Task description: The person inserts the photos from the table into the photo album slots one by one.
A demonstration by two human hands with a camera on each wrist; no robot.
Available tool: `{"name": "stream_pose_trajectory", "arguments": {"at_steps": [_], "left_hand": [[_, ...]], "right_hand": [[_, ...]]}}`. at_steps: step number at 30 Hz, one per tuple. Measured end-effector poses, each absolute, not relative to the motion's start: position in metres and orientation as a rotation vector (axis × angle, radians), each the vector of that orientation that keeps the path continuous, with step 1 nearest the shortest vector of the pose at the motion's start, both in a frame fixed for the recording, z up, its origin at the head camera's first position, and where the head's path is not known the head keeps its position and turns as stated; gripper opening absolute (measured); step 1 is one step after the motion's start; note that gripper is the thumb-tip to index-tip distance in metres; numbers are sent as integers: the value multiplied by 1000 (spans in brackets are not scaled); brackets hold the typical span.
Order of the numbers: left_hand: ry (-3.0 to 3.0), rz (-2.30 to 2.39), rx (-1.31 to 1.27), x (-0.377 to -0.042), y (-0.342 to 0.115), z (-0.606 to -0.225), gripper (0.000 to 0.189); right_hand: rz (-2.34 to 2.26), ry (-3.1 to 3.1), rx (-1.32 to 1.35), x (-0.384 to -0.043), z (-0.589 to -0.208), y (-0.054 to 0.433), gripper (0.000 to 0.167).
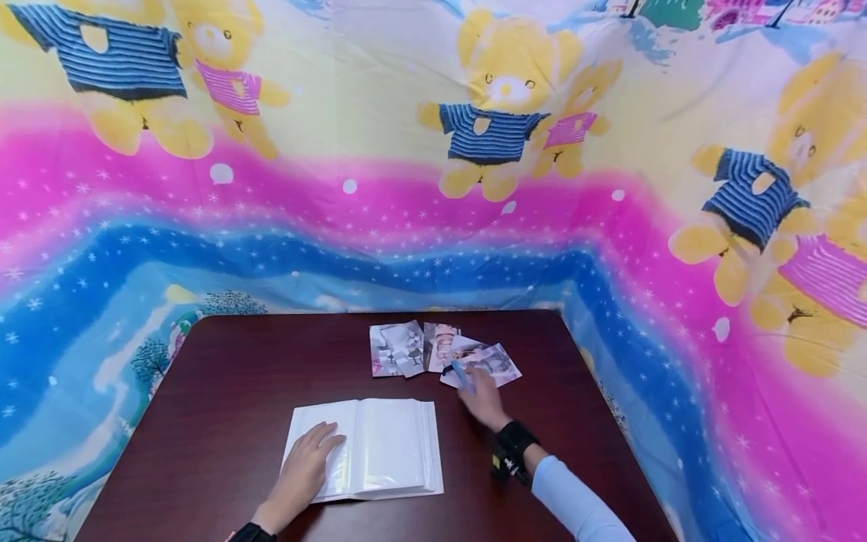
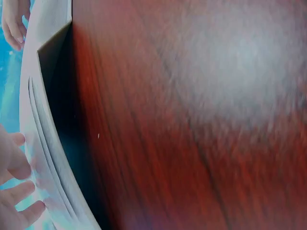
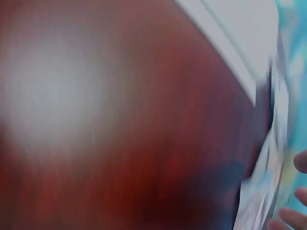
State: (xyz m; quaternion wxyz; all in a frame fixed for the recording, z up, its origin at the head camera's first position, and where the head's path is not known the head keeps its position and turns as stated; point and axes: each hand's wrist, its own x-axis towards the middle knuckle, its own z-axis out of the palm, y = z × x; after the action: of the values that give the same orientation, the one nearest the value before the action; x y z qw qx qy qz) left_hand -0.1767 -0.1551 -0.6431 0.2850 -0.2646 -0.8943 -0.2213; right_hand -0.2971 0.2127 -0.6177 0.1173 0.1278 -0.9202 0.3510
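Left hand point(image 1: 311, 455): rests on the album's left page, fingers relaxed and a little apart, gripping nothing; the forearm comes in from the near edge, fingertips angled toward the spine.
Album point(image 1: 393, 444): lies spread on the near part of the table point(image 1: 203, 421), its right page white and glossy, its left page partly covered by the hand; no picture shows on either.
Left photos point(image 1: 396, 350): two overlap on the far part of the table, beyond the album.
Right photos point(image 1: 497, 365): more lie fanned just beside them, under the reaching fingers.
Filling so far: by an onlooker's judgement, this spread is ready but unfilled, with all the visible prints left outside it.
Right hand point(image 1: 482, 395): reaches forward and inward over the right photos, a pale-blue strip point(image 1: 463, 375) at its fingers; blur hides whether they pinch it or merely pass over. Sleeved forearm point(image 1: 576, 497) slants in from the near right.
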Motion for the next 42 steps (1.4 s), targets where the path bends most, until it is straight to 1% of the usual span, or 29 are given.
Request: {"name": "stream_pose_trajectory", "arguments": {"at_steps": [3,6,10,15,18,26,31,33,34,36,37,39,41,42], "left_hand": [[-2383,-622,-725,-175,-146,-642,38],[-2385,-645,-749,-172,-136,-641,28],[-2399,-618,-812,-167,-124,-641,28],[-2425,-568,-858,-163,-115,-641,29],[-2437,-562,-873,-162,-113,-641,28],[-2438,-541,-913,-159,-110,-644,29],[-2438,-520,-909,-158,-110,-645,28],[-2420,-503,-911,-158,-109,-645,27],[-2409,-496,-911,-158,-109,-644,26],[-2375,-476,-912,-158,-108,-645,21],[-2359,-463,-911,-158,-107,-646,23],[-2319,-446,-907,-157,-104,-649,37],[-2293,-435,-907,-156,-100,-653,51],[-2286,-433,-907,-156,-99,-654,54]], "right_hand": [[927,-2791,165,-314,-614,242,48],[855,-2905,0,-323,-614,264,56],[858,-2992,-129,-327,-618,281,67],[876,-3033,-173,-330,-620,286,78],[873,-3062,-200,-331,-623,286,81],[760,-3071,-173,-335,-631,287,79],[742,-3040,-172,-335,-632,289,81],[775,-2998,-190,-334,-632,289,78],[804,-2956,-197,-334,-632,289,74],[880,-2844,-222,-332,-631,288,64],[921,-2774,-234,-331,-630,288,57],[1005,-2641,-266,-329,-628,287,46],[1088,-2556,-324,-328,-625,286,39],[1131,-2533,-357,-328,-623,286,36]]}}
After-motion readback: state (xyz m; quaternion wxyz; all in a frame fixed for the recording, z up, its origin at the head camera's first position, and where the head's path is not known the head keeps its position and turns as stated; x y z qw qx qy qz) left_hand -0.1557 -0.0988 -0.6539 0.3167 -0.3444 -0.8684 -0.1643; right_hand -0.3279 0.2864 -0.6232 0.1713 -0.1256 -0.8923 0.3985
